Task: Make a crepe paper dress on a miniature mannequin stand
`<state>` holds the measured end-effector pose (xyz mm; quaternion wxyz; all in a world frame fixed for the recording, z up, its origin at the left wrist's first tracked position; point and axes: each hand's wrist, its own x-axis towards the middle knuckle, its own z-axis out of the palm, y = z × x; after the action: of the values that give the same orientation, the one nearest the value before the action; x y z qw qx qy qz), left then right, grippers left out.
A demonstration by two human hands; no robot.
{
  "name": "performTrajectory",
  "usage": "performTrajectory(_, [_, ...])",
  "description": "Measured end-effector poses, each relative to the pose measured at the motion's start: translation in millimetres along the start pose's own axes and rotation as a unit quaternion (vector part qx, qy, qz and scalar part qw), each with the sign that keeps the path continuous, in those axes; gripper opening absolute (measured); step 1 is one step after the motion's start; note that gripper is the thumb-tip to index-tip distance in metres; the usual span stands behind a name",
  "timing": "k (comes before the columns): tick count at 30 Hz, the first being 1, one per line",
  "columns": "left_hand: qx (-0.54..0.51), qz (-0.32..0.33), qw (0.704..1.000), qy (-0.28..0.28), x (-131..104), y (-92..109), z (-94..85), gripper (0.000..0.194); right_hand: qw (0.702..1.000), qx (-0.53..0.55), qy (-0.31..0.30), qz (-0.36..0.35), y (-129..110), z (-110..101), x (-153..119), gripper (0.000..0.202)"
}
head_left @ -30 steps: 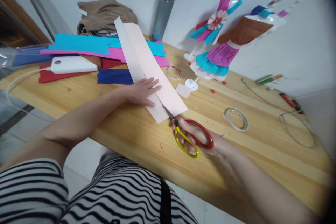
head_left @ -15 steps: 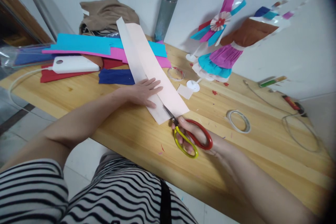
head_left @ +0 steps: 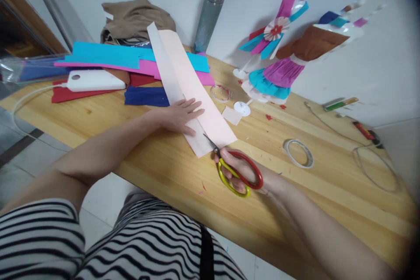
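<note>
Diagonally across the wooden table (head_left: 147, 157) lies a long pale pink paper (head_left: 197, 92), its near end close to the front edge and its far end over the coloured sheets. A narrower whitish flap (head_left: 164, 70) runs along its left side. Neither part looks wholly cut away, so I judge any cutting unfinished; how far a slit runs is hard to tell.

The left hand (head_left: 183, 116) is flat on the paper, fingers spread, gripping nothing. The right hand (head_left: 241, 166) grasps the scissors (head_left: 216, 151) by their red and yellow handles, the dark blades pointing over the near end. Whether they bite into it is unclear.

Beyond the left hand lie bright blue sheets (head_left: 105, 54), magenta sheets (head_left: 147, 68), a dark blue strip (head_left: 146, 96), and a white device (head_left: 95, 81) on a red strip (head_left: 82, 95). Further back are a brown cloth (head_left: 141, 17) and a flask (head_left: 210, 17). Off to the right, a small pale square (head_left: 231, 115) lies near the paper, a tape roll (head_left: 310, 159) well apart. Behind stand two decorated forms, one with a rosette (head_left: 275, 28), the other with a tiered skirt (head_left: 284, 70) already in place.
</note>
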<state>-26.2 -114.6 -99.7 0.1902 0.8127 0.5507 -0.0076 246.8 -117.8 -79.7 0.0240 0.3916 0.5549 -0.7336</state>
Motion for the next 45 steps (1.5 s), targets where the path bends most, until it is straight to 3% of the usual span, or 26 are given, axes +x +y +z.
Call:
performTrajectory(10, [0.012, 0.000, 1.000, 0.005, 0.3, 1.4, 1.1, 0.082, 0.999, -0.019, 0.011, 0.026, -9.0, 1.5, 11.5, 0.064])
performTrajectory(17, [0.035, 0.004, 0.999, -0.013, 4.3, -1.0, 3.3, 0.090, 0.999, -0.040, 0.007, -0.012, -6.1, 1.4, 13.9, 0.060])
performTrajectory(35, [0.037, 0.007, 0.999, -0.013, 6.0, -5.5, 6.4, 0.091, 0.998, -0.022, -0.006, 0.061, -11.9, -9.1, 11.0, 0.073])
performTrajectory(45, [0.043, 0.009, 0.999, -0.019, 5.1, -2.9, 4.0, 0.092, 0.999, -0.021, -0.005, 0.026, -20.0, -2.1, 23.1, 0.069])
